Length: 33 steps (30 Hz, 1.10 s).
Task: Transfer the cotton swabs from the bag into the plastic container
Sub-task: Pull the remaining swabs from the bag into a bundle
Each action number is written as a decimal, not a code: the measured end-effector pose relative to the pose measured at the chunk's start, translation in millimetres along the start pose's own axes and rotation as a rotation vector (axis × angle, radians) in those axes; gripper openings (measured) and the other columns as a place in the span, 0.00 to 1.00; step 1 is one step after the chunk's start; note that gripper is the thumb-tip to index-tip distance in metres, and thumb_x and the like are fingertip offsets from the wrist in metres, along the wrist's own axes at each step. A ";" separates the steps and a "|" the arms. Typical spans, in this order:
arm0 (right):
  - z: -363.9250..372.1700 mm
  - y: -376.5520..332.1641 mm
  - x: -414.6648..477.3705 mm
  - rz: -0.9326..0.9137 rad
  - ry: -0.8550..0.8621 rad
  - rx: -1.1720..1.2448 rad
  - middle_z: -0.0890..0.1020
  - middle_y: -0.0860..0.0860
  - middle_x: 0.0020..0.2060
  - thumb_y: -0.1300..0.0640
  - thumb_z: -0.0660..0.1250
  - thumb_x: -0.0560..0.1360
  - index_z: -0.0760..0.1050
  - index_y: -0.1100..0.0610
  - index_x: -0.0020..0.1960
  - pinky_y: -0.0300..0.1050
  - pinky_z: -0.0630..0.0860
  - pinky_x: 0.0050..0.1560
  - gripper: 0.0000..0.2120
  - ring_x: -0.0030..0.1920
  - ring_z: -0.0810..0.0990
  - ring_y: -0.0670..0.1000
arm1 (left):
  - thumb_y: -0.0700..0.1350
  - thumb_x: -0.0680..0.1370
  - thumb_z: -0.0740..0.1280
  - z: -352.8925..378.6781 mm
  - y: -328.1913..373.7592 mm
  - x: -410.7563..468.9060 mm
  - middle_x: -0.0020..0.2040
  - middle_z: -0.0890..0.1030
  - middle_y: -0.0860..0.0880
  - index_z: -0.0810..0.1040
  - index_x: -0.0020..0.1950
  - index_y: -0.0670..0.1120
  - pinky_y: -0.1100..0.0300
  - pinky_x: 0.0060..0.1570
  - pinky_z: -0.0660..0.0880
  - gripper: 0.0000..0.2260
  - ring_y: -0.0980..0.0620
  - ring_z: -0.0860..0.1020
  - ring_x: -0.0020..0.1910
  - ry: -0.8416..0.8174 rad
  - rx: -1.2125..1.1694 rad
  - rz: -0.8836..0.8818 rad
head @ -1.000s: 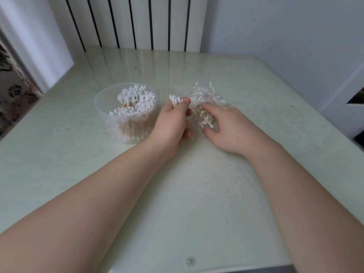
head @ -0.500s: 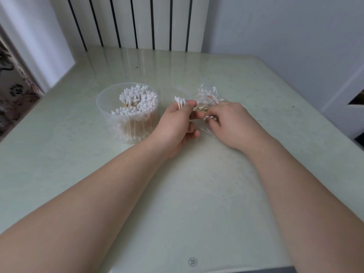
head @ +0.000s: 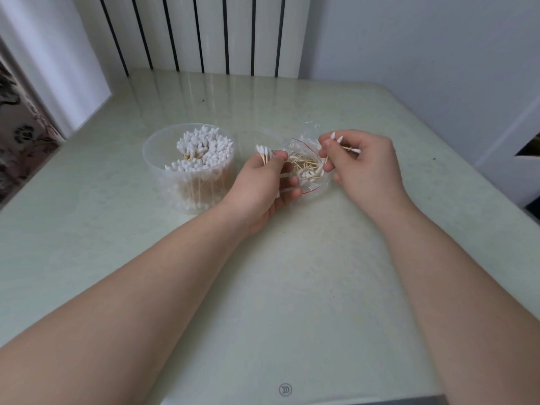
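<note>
A round clear plastic container [head: 157, 159] stands on the table, packed with upright white-tipped cotton swabs [head: 201, 150]. To its right lies a crumpled clear bag [head: 306, 168] with a red seal line and loose wooden-stick swabs inside. My left hand [head: 263, 185] rests at the bag's left edge and pinches a small bundle of swabs [head: 264, 152], tips up. My right hand [head: 365, 168] is raised over the bag's right side, holding a few swabs [head: 336, 139] between thumb and fingers.
The pale green table [head: 292, 287] has its right edge near a white wall. A white radiator [head: 204, 33] stands behind the table's far edge. A patterned curtain [head: 20, 127] hangs at the left.
My right hand has lifted out of the bag with a few swabs in its fingers. My left hand stays by the bag with its bundle.
</note>
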State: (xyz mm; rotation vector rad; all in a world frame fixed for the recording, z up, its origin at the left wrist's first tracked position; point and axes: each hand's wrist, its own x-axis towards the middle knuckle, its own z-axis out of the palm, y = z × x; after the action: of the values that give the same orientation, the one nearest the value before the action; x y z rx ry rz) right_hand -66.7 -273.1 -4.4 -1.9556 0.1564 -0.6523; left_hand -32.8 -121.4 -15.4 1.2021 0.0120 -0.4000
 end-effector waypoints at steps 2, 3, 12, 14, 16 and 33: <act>-1.4 -5.1 -1.4 0.048 -0.012 0.166 0.82 0.52 0.35 0.60 0.68 0.79 0.83 0.60 0.47 0.38 0.68 0.29 0.06 0.30 0.76 0.48 | 0.43 0.85 0.61 0.1 -0.5 0.3 0.49 0.76 0.44 0.73 0.52 0.44 0.59 0.33 0.80 0.04 0.50 0.78 0.41 -0.003 0.001 0.008; -1.5 -7.1 -2.3 0.067 -0.039 0.243 0.81 0.54 0.35 0.62 0.68 0.79 0.83 0.61 0.45 0.39 0.67 0.28 0.06 0.30 0.74 0.49 | 0.43 0.85 0.61 -0.1 -1.5 0.6 0.50 0.77 0.44 0.73 0.53 0.44 0.57 0.36 0.82 0.04 0.49 0.78 0.45 -0.009 0.010 0.017; 8.8 -5.4 -7.0 0.182 -0.173 0.320 0.84 0.56 0.35 0.65 0.71 0.77 0.82 0.60 0.49 0.41 0.73 0.30 0.03 0.30 0.75 0.52 | 0.42 0.87 0.55 -5.5 -7.5 -4.0 0.43 0.80 0.45 0.77 0.56 0.40 0.60 0.38 0.77 0.12 0.52 0.79 0.38 -0.319 0.339 0.174; 9.5 -5.1 -7.1 0.166 -0.150 0.251 0.81 0.54 0.32 0.63 0.73 0.75 0.83 0.59 0.51 0.42 0.72 0.31 0.05 0.31 0.78 0.51 | 0.41 0.87 0.55 -5.4 -6.7 -5.4 0.40 0.78 0.47 0.76 0.48 0.43 0.63 0.35 0.74 0.13 0.54 0.74 0.34 -0.329 0.402 0.196; 9.0 -6.7 -6.9 0.149 -0.113 0.197 0.82 0.51 0.33 0.62 0.74 0.75 0.84 0.57 0.52 0.39 0.71 0.30 0.07 0.32 0.79 0.47 | 0.41 0.87 0.55 -6.3 -7.2 -4.5 0.37 0.75 0.49 0.74 0.46 0.43 0.62 0.33 0.70 0.12 0.55 0.71 0.31 -0.304 0.459 0.215; 4.3 -15.1 -11.4 0.086 -0.162 0.182 0.87 0.46 0.42 0.63 0.69 0.77 0.81 0.50 0.55 0.38 0.73 0.36 0.11 0.33 0.76 0.42 | 0.51 0.85 0.60 -4.7 0.9 -6.3 0.27 0.67 0.54 0.69 0.42 0.49 0.62 0.26 0.62 0.13 0.54 0.65 0.26 -0.209 0.217 0.049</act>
State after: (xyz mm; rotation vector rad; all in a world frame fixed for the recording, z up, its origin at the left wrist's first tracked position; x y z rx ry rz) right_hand -76.7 -258.2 3.0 -1.8063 0.0779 -0.4346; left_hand -37.5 -115.0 -15.0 1.3656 -0.2466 -0.4915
